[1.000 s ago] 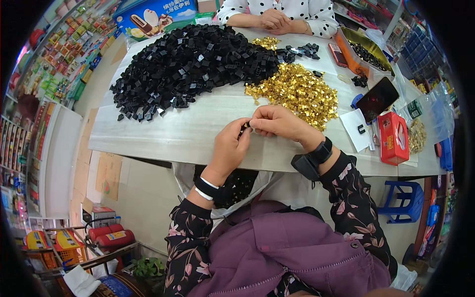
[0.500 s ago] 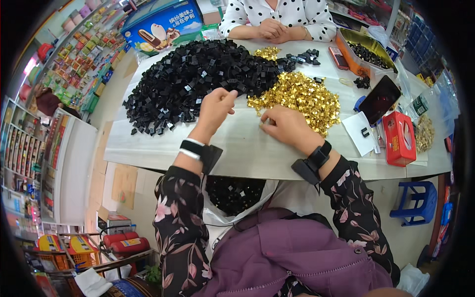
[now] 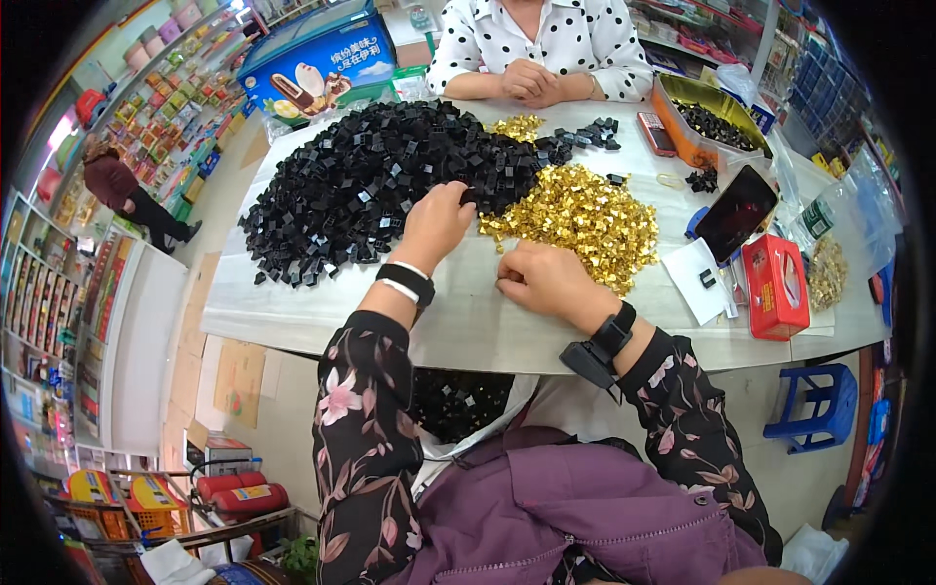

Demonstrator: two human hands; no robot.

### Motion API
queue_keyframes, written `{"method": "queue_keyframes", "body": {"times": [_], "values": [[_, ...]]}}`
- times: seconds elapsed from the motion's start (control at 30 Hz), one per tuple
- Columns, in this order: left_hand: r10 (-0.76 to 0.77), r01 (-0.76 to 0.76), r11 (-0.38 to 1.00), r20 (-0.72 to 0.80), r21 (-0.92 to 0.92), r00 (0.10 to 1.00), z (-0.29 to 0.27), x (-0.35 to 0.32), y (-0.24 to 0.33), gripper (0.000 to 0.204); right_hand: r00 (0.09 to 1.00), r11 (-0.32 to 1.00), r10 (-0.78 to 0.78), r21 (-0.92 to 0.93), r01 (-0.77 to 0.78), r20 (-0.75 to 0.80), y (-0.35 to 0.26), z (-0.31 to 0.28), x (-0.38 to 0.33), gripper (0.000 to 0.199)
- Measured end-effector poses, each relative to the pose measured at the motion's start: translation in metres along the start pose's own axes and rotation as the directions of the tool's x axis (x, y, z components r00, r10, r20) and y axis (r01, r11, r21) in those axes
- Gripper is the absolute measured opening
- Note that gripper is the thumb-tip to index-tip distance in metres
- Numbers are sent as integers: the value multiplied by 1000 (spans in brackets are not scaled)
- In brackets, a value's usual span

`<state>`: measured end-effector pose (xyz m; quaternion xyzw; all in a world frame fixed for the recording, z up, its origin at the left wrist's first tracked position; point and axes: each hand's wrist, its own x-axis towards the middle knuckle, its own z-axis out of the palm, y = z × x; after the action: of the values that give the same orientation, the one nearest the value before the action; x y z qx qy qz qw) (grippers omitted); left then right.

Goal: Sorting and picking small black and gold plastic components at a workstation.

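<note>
Worktop [image 3: 302, 317]: pale, long, near edge bowed toward the wearer. Across it, at the far edge, a seated person [image 3: 546, 49] in a white dotted shirt, hands folded together.

Black pile [image 3: 380, 175]: broad heap of small square pieces, from the left edge to past the middle, toward the far edge.

Gold pile [image 3: 590, 224]: small shiny bits, right of centre, touching the black pile's right end.

Orange container [image 3: 680, 138] with dark pieces inside: far right corner.

Red tin [image 3: 777, 291]: upright near the right edge, toward the near right corner.

Left hand [image 3: 439, 224]: reaching in at the near side of the black pile, fingers curled, thumb and fingertips brought close together. Cannot tell of any piece pinched there.

Right hand [image 3: 551, 280]: low over the worktop, between the gold pile and the near edge, fingers folded inward. Grip hidden from above; cannot tell pinching from merely curled.

Dark phone [image 3: 738, 214]: tilted up, just beyond the red tin.

White paper [image 3: 687, 291]: flat, between gold pile and red tin.

Smallest: U-shaped black piece [image 3: 707, 279], on the paper.
</note>
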<state>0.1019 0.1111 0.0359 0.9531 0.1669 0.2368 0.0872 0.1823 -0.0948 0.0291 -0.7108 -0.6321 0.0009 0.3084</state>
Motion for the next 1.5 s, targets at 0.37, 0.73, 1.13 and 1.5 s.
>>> {"method": "queue_keyframes", "body": {"times": [0.37, 0.73, 1.13, 1.5], "values": [[-328, 517, 293, 424, -804, 844, -58, -96, 52, 26, 986, 873, 137, 460, -165, 93, 2, 2, 6, 13], [-359, 197, 569, -26, -799, 933, -9, -130, 69, 24, 888, 364, 233, 811, -458, 397, -15, 3, 6, 12], [-347, 242, 437, 86, -866, 934, -15, -128, 79, 24, 882, 377, 251, 798, -469, 400, -15, 1, 6, 13], [-290, 173, 675, -42, -717, 956, -8, -130, 76, 22, 843, 431, 233, 725, -536, 485, -11, 3, 6, 21]]}}
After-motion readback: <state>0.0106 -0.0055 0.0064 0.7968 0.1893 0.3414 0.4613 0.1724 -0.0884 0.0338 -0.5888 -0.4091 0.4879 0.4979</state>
